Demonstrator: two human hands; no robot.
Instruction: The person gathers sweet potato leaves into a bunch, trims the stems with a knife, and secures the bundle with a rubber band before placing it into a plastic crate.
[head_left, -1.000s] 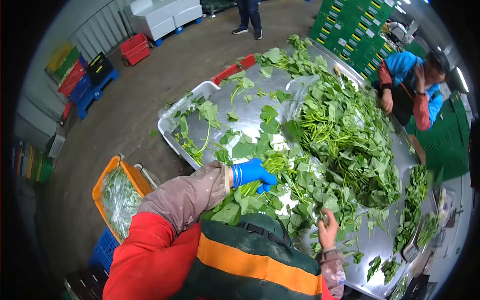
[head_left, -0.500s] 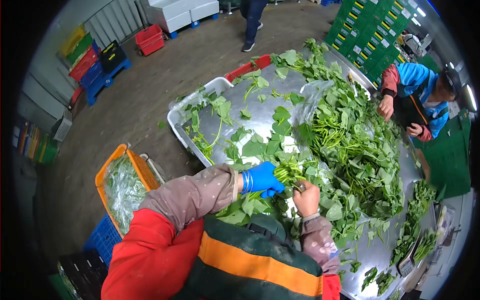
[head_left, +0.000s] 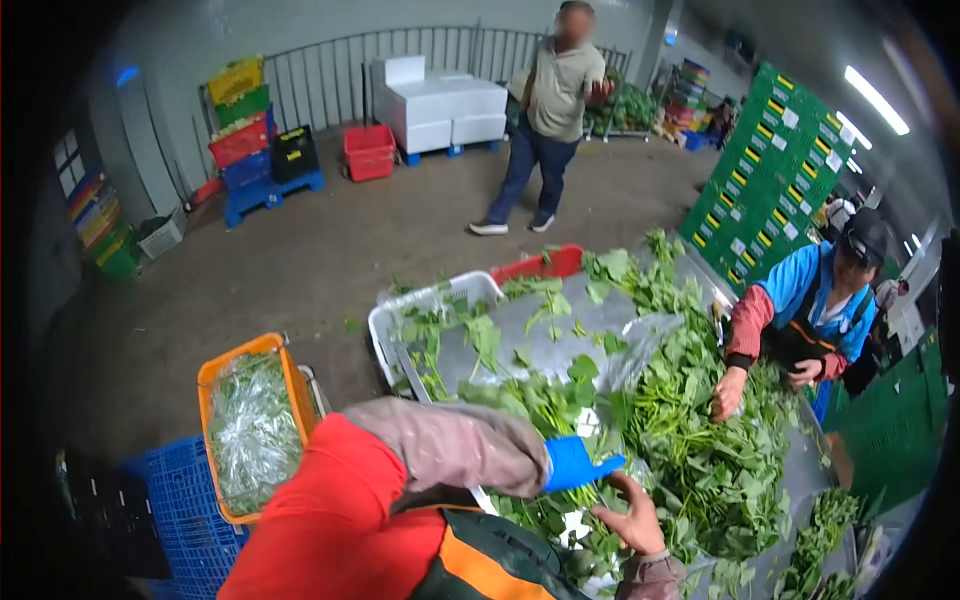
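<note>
My left hand (head_left: 578,465), in a blue glove, is over the leafy greens at the table's near side, with a finger stretched out to the right; its other fingers are partly hidden and no bunch shows in it. Just right of it, my bare right hand (head_left: 635,515) is open, thumb and fingers apart and nothing between them. A big heap of green stems and leaves (head_left: 700,440) covers the right part of the metal table (head_left: 510,340). Looser leafy stems (head_left: 540,395) lie on the table beyond my left hand.
A co-worker (head_left: 800,310) reaches into the heap from the right. Another person (head_left: 550,110) stands beyond the table. A white basket (head_left: 380,335) and a red crate (head_left: 565,262) edge the table. At left are an orange crate (head_left: 302,400) of bagged greens and a blue crate (head_left: 190,510).
The view has tilted up, showing more of the standing person. My hands have parted from the bunch between them, and my right hand has opened. The co-worker's hand has moved down onto the heap.
</note>
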